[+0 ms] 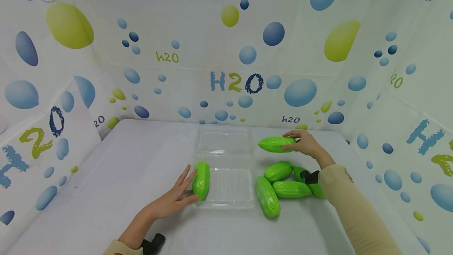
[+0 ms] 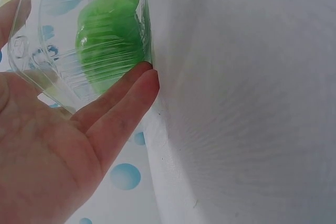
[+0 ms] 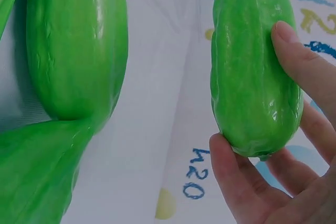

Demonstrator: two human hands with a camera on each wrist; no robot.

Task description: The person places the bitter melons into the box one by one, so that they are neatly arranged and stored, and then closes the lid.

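Observation:
My right hand (image 1: pixel 305 145) grips a plump, ridged green cucumber (image 1: pixel 273 144) by one end, above the back right of the table. In the right wrist view, the thumb and fingertips pinch the lower part of this cucumber (image 3: pixel 252 72). A clear plastic clamshell box (image 1: pixel 231 187) lies opened in the middle, its lid (image 1: pixel 224 143) folded back. One cucumber (image 1: pixel 201 181) sits lengthwise along the box's left side. My left hand (image 1: pixel 171 200) is beside that side with fingers spread and straight. In the left wrist view, its fingertips (image 2: pixel 149 74) are right at the box's lower wall.
Several more cucumbers (image 1: pixel 267 196) lie in a cluster to the right of the box, partly hidden by the right wrist and its black camera (image 1: pixel 310 177). The white table (image 1: pixel 127 160) is bordered by a patterned sheet (image 1: pixel 184 89) at the back and sides.

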